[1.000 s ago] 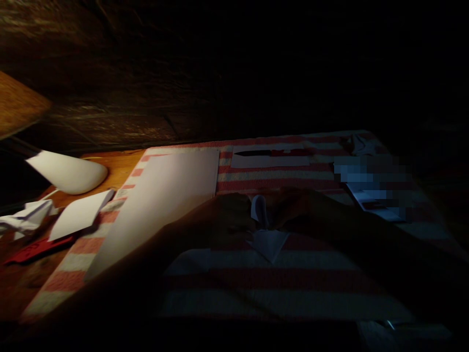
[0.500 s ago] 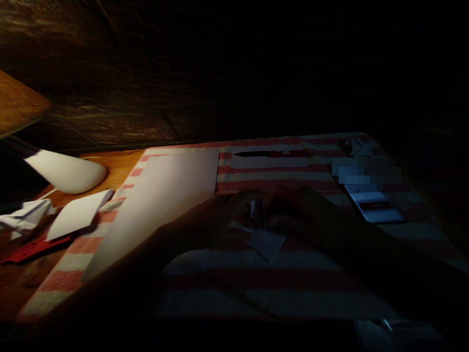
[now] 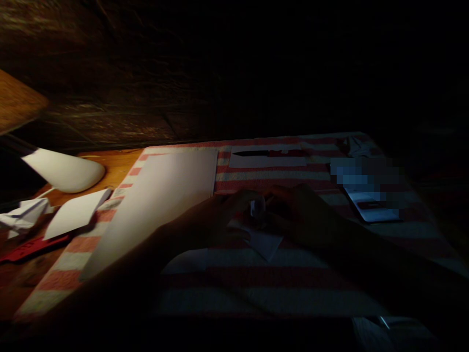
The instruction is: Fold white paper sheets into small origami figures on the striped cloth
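Observation:
In the dim middle of the head view, a small folded piece of paper (image 3: 264, 243) is held between my two hands over a striped cloth. My left hand (image 3: 234, 210) grips its left side, fingers curled. From the other side my right hand (image 3: 293, 208) pinches the paper near its upper part, its fingertips close to the left ones. One pointed corner of the paper hangs down toward me. Deep shadow hides the exact finger positions and the finer folds. Beneath my left forearm, part of another white paper (image 3: 188, 260) shows.
A large white sheet (image 3: 164, 186) lies left on the striped cloth (image 3: 234, 303). Behind my hands, a red-handled knife (image 3: 267, 153) rests on paper. A lit phone (image 3: 370, 205) lies right. At left are a lamp (image 3: 66, 171), folded paper (image 3: 24, 215) and a red object (image 3: 32, 248).
My right fingers have shifted slightly at the top of the folded paper, and its upper part looks bent differently. Both hands stay in nearly the same place.

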{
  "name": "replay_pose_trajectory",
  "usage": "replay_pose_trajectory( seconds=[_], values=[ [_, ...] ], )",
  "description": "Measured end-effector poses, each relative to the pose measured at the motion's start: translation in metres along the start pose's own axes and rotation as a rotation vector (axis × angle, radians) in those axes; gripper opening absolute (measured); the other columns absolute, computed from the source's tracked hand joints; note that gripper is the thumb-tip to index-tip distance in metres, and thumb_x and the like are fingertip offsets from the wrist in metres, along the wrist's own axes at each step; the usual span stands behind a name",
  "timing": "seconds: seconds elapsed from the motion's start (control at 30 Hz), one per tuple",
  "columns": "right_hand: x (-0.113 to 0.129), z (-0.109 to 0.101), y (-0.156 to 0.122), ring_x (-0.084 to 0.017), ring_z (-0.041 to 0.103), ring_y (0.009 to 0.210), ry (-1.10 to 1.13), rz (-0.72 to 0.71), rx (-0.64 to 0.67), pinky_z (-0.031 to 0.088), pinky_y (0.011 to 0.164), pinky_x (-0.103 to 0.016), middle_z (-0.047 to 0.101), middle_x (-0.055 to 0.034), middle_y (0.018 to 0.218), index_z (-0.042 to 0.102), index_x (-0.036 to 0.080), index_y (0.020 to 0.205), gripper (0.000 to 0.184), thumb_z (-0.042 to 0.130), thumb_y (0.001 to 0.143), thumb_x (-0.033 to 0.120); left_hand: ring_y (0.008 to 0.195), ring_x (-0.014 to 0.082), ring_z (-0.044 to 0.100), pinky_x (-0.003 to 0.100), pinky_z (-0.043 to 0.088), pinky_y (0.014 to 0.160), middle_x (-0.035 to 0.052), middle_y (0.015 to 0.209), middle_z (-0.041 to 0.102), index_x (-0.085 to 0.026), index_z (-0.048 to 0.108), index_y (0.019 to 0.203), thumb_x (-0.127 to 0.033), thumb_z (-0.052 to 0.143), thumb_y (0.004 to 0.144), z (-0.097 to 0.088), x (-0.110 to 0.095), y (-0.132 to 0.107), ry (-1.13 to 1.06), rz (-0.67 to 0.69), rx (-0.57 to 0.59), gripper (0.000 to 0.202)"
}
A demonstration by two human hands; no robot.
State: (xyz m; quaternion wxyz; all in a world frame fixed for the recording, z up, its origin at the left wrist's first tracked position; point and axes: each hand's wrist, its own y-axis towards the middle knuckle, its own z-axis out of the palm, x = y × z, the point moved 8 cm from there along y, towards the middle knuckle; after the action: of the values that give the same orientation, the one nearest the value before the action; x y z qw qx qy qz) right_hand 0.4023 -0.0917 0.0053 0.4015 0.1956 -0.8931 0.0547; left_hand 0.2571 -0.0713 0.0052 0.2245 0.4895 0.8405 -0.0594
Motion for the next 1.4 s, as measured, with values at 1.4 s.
replay_pose_trajectory(
  seconds=[1.4],
  values=[
    [-0.003,0.005,-0.001,-0.018,0.068,0.071,-0.103,0.011,-0.027,0.04,0.059,-0.026,0.075,-0.001,0.085,0.068,0.021,0.11,0.028,0.067,0.082,0.026,0.074,0.01,0.061,0.02,0.052,0.064,0.0014,0.091,0.059,-0.017,0.06,0.09,-0.023,0.055,0.098,0.005,-0.017,0.014,-0.063,0.07,-0.174,0.011]
  ],
)
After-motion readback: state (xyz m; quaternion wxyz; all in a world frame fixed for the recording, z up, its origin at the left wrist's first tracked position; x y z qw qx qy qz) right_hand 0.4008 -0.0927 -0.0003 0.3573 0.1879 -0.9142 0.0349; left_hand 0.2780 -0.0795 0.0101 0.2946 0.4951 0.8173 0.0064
